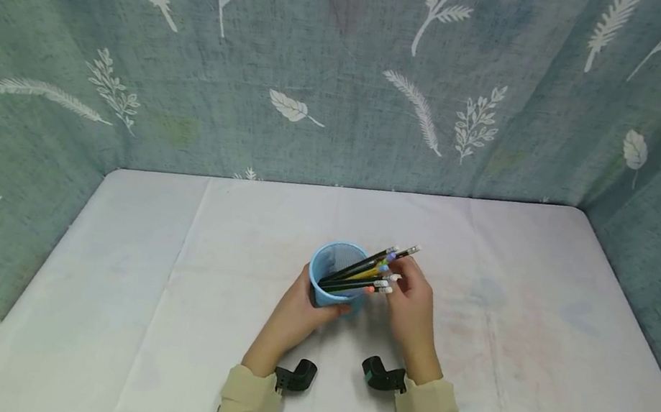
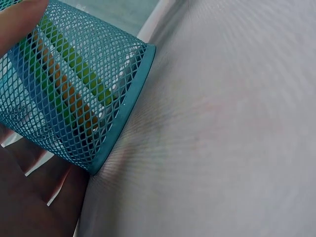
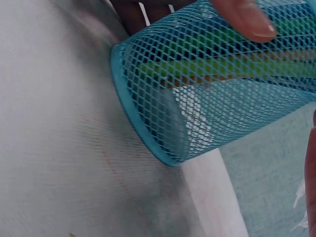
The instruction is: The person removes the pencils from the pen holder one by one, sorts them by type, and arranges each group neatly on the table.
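Observation:
My left hand point(image 1: 303, 311) grips a light-blue mesh pencil cup point(image 1: 333, 299) around its side, thumb across the front. The cup stands upright on the white-covered table, its base against the cloth in the left wrist view. Several pencils point(image 1: 359, 273), dark, green and yellow with eraser ends, lean to the right out of the cup. Through the mesh, their lower parts point(image 3: 197, 68) show in the right wrist view. My right hand point(image 1: 413, 315) is beside the eraser ends, fingers bent around them; I cannot tell whether they pinch a pencil.
A white cloth point(image 1: 207, 316) with faint creases covers the table. Behind and at both sides hangs a green-grey curtain point(image 1: 341, 142) with white leaf prints. Black wrist cameras point(image 1: 297, 375) sit at both cuffs.

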The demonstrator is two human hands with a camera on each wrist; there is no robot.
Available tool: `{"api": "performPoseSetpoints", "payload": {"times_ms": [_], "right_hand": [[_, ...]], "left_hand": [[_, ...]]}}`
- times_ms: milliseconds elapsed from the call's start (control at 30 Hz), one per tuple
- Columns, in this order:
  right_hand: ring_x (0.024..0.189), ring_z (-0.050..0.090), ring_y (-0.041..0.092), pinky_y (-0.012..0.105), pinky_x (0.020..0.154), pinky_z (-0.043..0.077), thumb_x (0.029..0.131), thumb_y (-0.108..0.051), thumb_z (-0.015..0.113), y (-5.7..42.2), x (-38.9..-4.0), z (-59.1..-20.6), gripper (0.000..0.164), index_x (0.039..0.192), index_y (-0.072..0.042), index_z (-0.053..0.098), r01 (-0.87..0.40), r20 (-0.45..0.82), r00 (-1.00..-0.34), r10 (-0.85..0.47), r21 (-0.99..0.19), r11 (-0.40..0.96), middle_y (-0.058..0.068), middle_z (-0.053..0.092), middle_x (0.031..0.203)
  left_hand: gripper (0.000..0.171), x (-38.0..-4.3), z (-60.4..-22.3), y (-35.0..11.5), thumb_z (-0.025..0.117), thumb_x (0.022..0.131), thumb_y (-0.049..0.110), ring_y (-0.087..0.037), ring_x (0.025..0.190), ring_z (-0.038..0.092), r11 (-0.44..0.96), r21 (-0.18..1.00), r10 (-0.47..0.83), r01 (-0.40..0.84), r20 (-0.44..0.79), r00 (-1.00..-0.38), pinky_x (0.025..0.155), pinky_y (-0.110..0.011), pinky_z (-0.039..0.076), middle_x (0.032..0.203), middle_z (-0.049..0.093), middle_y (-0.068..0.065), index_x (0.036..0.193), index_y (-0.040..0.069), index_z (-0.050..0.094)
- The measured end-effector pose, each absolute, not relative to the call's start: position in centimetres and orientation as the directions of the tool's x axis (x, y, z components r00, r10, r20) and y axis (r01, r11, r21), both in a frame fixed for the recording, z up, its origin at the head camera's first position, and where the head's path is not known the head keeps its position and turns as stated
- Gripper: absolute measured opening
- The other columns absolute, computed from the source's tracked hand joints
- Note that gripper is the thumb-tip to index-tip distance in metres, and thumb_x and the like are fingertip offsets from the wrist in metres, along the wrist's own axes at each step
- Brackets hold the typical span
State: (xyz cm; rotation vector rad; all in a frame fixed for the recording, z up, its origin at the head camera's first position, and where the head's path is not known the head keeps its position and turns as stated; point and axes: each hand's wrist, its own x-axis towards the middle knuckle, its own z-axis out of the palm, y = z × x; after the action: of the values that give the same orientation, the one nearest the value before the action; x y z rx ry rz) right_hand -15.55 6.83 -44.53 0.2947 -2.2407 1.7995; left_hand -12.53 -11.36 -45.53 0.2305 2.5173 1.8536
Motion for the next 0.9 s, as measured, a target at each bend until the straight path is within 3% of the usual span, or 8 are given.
{"api": "performPoseSetpoints", "payload": {"times_ms": [200,367,567,900], "right_hand": [[0.082,0.056,0.014,0.026,0.065,0.043,0.091,-0.031,0.051,7.2,-15.4,-43.8,0.023,0.105,-0.014,0.058,-0.225,0.235,-0.971,0.043,-0.96,0.17,0.001,0.062,0.096],[0.078,0.053,0.016,0.024,0.065,0.041,0.092,-0.023,0.05,7.3,-14.8,-42.4,0.022,0.108,-0.009,0.056,-0.222,0.232,-0.97,0.071,-0.966,0.13,0.005,0.063,0.095],[0.097,0.058,0.019,0.022,0.075,0.046,0.09,-0.011,0.053,6.9,-14.3,-41.3,0.024,0.112,-0.001,0.051,-0.27,0.275,-0.96,0.052,-0.96,0.076,0.011,0.06,0.109],[0.083,0.06,0.022,0.029,0.065,0.049,0.093,-0.013,0.048,7.4,-14.4,-41.2,0.027,0.118,-0.005,0.049,-0.336,0.328,-0.935,0.135,-0.941,-0.044,0.013,0.059,0.1]], "left_hand": [[0.085,-13.3,-47.5,-11.6,0.075,0.066,0.045,-0.01,0.11,0.045,0.336,0.937,0.091,0.097,0.07,-0.993,0.092,-0.037,0.036,0.125,0.046,0.006,0.135,0.027,0.029],[0.083,-13.0,-46.5,-11.3,0.076,0.069,0.036,-0.014,0.113,0.044,0.296,0.95,0.104,0.096,0.068,-0.992,0.093,-0.04,0.035,0.128,0.044,0.001,0.136,0.022,0.029],[0.083,-12.1,-44.9,-11.1,0.075,0.071,0.03,-0.02,0.113,0.045,0.333,0.938,0.087,0.091,0.066,-0.994,0.093,-0.042,0.035,0.128,0.045,-0.008,0.137,0.012,0.028],[0.083,-13.5,-48.0,-11.6,0.077,0.066,0.04,-0.009,0.111,0.045,0.299,0.948,0.093,0.103,0.079,-0.993,0.092,-0.039,0.036,0.127,0.046,0.006,0.134,0.03,0.031]]}}
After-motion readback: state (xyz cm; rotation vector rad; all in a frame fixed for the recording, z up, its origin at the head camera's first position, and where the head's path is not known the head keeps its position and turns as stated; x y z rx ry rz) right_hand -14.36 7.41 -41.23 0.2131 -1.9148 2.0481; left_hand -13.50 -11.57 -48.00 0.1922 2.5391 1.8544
